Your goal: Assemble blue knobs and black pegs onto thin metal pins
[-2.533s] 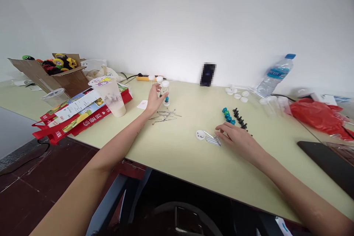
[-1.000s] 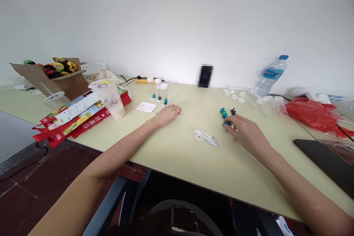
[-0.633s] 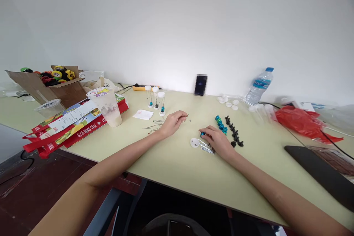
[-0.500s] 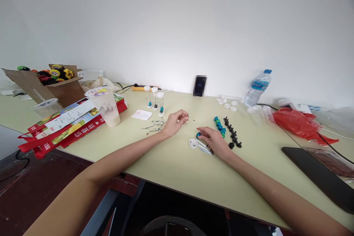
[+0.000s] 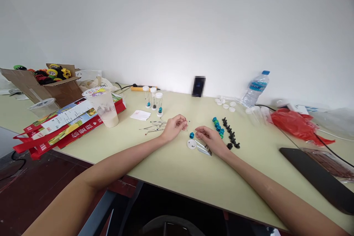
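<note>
My left hand (image 5: pixel 174 127) is closed in a pinch on a thin wire-like pin, whose lower end shows faintly below the fingertips. To its right, my right hand (image 5: pixel 210 139) hovers low with curled fingers and a small gap between thumb and index finger, and nothing visible in it. Just left of those fingertips a shiny blue piece (image 5: pixel 191 135) stands on the table, apart from both hands. A white round cap (image 5: pixel 191 144) with small bits in it lies in front of the blue piece. Several silver rods (image 5: pixel 204 149) lie partly under my right hand.
Loose pins (image 5: pixel 153 128) lie left of my left hand. Three capped clear tubes (image 5: pixel 159 104) stand behind them. Rows of blue-green pieces (image 5: pixel 218 127) and black pieces (image 5: pixel 231 132) lie right. A drink cup (image 5: pixel 106 110), red bag (image 5: pixel 80 129) and water bottle (image 5: pixel 256 87) stand farther out.
My right hand has let go of the blue piece and drawn slightly away, leaving it standing on the table. The left hand's fingers have turned downward with the pin. The view has shifted slightly.
</note>
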A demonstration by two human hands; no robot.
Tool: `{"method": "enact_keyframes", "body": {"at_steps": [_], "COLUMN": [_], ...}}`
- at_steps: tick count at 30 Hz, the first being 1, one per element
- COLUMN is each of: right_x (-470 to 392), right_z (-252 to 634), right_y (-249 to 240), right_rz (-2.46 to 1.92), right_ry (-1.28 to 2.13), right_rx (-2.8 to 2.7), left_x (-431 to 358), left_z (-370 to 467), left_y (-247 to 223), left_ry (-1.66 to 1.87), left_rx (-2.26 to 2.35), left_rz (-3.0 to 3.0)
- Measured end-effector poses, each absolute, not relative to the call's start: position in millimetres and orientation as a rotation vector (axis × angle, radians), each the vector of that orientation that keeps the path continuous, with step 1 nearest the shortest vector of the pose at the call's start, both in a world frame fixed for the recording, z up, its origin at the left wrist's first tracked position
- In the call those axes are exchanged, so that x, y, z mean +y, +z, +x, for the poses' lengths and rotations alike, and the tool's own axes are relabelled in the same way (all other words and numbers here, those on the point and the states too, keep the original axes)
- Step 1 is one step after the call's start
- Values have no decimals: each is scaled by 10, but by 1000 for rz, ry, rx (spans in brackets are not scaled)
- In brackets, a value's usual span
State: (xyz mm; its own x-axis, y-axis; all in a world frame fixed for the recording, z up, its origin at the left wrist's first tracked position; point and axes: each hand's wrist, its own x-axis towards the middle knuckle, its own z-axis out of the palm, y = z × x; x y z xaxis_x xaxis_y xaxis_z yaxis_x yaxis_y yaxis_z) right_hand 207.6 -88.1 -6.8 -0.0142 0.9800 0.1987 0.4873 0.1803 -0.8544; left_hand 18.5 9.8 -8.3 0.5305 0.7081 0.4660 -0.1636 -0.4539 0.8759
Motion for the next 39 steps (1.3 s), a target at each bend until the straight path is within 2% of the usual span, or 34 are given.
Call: {"method": "enact_keyframes", "body": {"at_steps": [26,39], "right_x": [-852,-880], "right_z": [2120,2092], "right_y": [-125,-85], "right_rz": [-1466,-1519], "right_ry": [784,735], "right_rx": [-1665,-1691], "left_x": [160,130], "left_z": [137,128], "left_y": [-99,-79], "left_ry": [866,881], "left_rx": [591,633], "left_rz": [1668,1732]}}
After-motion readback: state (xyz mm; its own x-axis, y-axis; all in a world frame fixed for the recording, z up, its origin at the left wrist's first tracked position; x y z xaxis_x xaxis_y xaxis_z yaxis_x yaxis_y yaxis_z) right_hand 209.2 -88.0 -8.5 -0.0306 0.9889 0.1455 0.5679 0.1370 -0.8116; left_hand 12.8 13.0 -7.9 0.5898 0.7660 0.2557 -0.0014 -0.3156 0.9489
